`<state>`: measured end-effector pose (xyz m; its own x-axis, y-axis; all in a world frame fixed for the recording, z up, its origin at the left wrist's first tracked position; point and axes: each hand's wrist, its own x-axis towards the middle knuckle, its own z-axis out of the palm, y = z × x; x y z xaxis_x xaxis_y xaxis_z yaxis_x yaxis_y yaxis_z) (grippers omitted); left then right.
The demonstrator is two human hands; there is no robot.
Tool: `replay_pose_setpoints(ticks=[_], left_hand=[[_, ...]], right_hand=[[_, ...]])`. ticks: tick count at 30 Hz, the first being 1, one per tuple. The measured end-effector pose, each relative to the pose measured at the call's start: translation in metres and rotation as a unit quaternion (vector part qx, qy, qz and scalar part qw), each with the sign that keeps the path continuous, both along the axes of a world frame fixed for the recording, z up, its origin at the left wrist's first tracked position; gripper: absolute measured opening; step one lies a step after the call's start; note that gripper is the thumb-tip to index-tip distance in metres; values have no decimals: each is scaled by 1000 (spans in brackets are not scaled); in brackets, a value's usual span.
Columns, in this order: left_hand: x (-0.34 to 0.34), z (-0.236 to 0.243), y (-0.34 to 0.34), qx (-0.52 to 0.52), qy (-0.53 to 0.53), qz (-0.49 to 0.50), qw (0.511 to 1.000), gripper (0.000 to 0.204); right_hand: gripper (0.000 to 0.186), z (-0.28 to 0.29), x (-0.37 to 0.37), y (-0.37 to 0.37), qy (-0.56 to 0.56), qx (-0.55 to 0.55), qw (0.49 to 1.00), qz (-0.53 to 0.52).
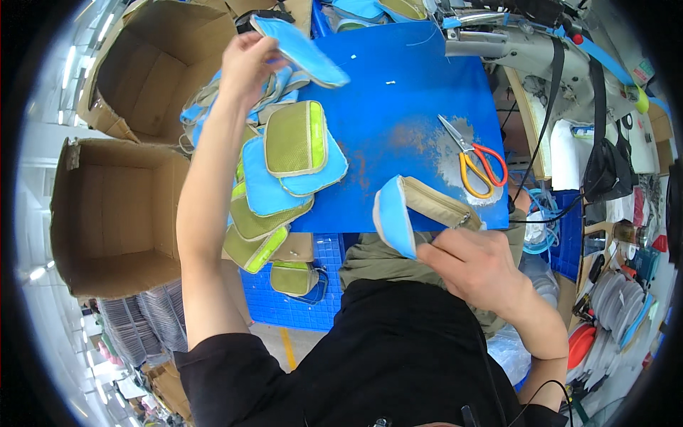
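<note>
Black shirt [398, 341] below our hands, we've our right hand [480, 272] pinched closed on a zipped pouch [395, 219], our left hand [245, 67] on a blue piece [304, 53], apparently mid-sorting, next move likely calling for a clean left release.

no legible text, numbers, or signs

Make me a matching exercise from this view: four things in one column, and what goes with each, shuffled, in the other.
Column one:
1. Scissors
2. Left hand
3. Right hand
4. Boxes

Column two:
A. Holding a blue-and-tan pouch
B. Brown and open
C. Lying on the table
D. Holding a blue piece

Pairs: 1-C, 2-D, 3-A, 4-B
</note>
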<state>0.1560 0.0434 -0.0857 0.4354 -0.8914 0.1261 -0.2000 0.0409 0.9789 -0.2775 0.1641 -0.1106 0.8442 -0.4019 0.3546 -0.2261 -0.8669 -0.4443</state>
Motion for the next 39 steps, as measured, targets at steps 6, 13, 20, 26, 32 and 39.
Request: replay_pose_setpoints(ticks=[6, 13, 20, 26, 32, 39], left_hand=[[-160, -30, 119, 33, 418, -140, 897, 18], [-227, -41, 133, 0, 510, -158, 845, 18], [-229, -45, 132, -69, 253, -238, 935, 23], [-193, -66, 99, 61, 175, -454, 871, 33], [-182, -68, 84, 136, 126, -478, 859, 33], [-176, -17, 110, 194, -2, -352, 916, 15]], right_hand=[[15, 17, 47, -26, -66, -174, 978, -98], [4, 15, 31, -28, -22, -286, 936, -204], [18, 20, 8, -38, -46, -212, 967, -135], [21, 33, 9, -30, -79, -87, 985, -128], [15, 19, -3, -33, -89, 17, 984, -156], [12, -10, -11, -34, -119, 140, 968, -173]])
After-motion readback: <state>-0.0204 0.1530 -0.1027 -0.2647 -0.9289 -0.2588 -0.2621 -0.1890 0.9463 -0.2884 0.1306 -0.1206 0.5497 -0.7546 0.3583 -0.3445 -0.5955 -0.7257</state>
